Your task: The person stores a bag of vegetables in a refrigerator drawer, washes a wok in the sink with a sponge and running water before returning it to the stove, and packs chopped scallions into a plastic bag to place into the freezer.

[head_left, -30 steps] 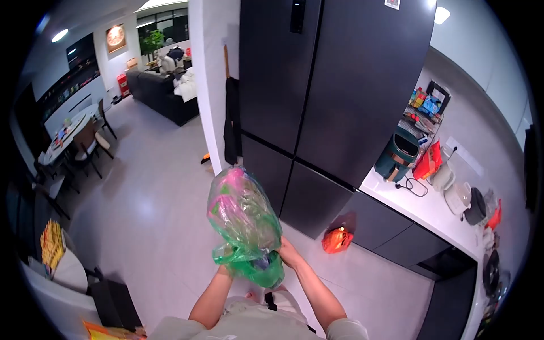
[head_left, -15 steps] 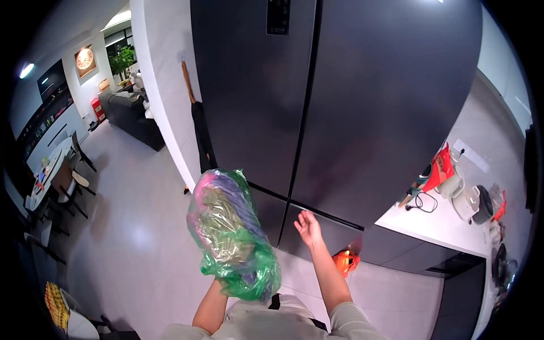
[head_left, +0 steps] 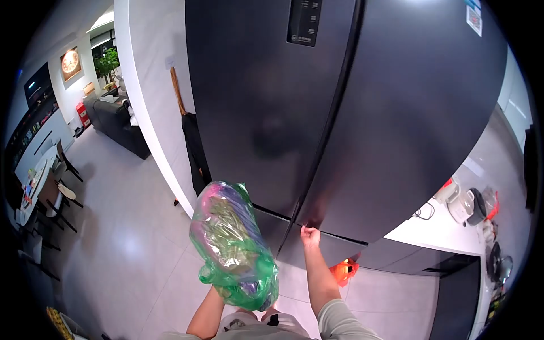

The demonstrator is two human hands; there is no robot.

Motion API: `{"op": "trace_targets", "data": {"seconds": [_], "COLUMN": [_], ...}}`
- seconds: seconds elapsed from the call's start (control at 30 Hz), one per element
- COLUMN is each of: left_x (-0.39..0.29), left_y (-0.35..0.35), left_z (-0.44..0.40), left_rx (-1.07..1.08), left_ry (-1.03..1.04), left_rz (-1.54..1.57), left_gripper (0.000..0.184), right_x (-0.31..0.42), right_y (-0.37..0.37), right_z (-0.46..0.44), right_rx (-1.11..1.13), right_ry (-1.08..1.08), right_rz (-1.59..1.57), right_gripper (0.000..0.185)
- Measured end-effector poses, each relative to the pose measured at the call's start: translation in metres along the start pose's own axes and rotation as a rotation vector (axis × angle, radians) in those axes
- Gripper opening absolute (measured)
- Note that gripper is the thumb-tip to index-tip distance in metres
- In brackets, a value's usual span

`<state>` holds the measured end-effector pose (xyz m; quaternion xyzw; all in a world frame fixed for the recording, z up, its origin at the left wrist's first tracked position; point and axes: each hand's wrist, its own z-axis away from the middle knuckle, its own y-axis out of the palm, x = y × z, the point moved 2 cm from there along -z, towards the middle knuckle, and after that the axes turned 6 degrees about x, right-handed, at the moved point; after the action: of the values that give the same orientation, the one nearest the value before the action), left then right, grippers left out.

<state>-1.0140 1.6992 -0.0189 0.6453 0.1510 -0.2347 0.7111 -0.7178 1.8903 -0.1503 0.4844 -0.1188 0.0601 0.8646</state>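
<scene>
Right hand half-curled, grip unclear, I'm touching the refrigerator door low down; the green bag is needing steady support.

The right forearm is pointing forward and leaning slightly inward. At its end the right hand is showing with its fingers bending inward; their exact closure is proving too small to judge. The left forearm is slanting forward and inward, bare up to the wrist; the left hand is lying hidden.
</scene>
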Motion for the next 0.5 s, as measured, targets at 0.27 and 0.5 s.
{"op": "trace_targets", "data": {"seconds": [0.27, 0.5], "left_x": [0.0, 0.025], "left_y": [-0.024, -0.06], "left_z": [0.01, -0.002], "left_rx": [0.051, 0.16], "left_ry": [-0.11, -0.279], "left_rz": [0.006, 0.001], "left_gripper": [0.044, 0.044], "right_x": [0.024, 0.076], "right_y": [-0.121, -0.238], "right_z": [0.106, 0.233], "right_rx": [0.435, 0.003], "right_ry": [-0.103, -0.447], "right_rz": [0.098, 0.292], "right_gripper": [0.014, 0.053]}}
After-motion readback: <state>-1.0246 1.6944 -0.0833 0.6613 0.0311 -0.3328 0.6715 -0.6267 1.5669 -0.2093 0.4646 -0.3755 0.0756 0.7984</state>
